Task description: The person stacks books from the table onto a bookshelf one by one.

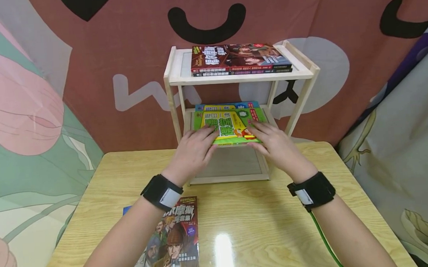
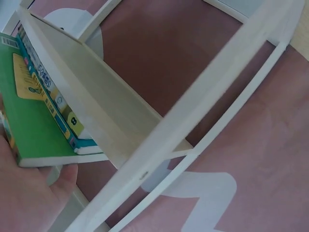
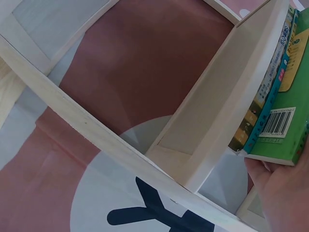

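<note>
Both hands hold a green book with a yellow title panel at the front of the rack's middle shelf. My left hand grips its left near corner, fingers across the cover and thumb at the near edge. On the opposite corner, my right hand has the same grip. Behind the green book shows a blue book of similar design. In the left wrist view, the green book juts past a small stack of books on the shelf board. Its barcoded back cover faces the right wrist camera.
The pale wooden rack stands at the table's far side. Red and dark comic-style books lie stacked on its top shelf. A detective-cover book overlaps a blue-edged one on the table, under my left forearm. A green cable trails from my right wristband.
</note>
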Demonstrator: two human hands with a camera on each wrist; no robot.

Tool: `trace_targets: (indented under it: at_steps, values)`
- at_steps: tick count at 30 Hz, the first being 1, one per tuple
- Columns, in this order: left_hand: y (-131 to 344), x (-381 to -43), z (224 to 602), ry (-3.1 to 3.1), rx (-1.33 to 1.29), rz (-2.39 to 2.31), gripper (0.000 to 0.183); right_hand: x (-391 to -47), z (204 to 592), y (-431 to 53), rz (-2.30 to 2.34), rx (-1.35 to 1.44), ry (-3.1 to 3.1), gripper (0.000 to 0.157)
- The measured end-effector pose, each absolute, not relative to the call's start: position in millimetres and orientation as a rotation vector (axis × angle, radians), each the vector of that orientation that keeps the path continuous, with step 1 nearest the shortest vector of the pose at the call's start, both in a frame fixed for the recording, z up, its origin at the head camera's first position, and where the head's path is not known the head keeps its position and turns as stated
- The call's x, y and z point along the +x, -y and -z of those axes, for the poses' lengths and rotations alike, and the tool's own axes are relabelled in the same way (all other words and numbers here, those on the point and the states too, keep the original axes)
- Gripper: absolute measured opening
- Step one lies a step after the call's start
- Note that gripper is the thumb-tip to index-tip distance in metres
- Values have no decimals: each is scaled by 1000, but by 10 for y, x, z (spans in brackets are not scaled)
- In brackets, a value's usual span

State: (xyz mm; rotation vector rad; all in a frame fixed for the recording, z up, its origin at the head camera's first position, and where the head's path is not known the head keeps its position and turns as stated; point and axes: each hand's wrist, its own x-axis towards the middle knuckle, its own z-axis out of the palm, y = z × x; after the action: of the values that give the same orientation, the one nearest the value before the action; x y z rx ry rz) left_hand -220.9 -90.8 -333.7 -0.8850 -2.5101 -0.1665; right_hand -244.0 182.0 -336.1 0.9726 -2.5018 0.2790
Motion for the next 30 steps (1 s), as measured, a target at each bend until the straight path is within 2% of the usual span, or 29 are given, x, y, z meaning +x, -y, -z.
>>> trace_targets:
  at_steps: [30]
  values:
    - [821, -2458, 3307, 2660, -702, 108, 45, -2695, 3309, -1706, -293, 888, 2600, 58]
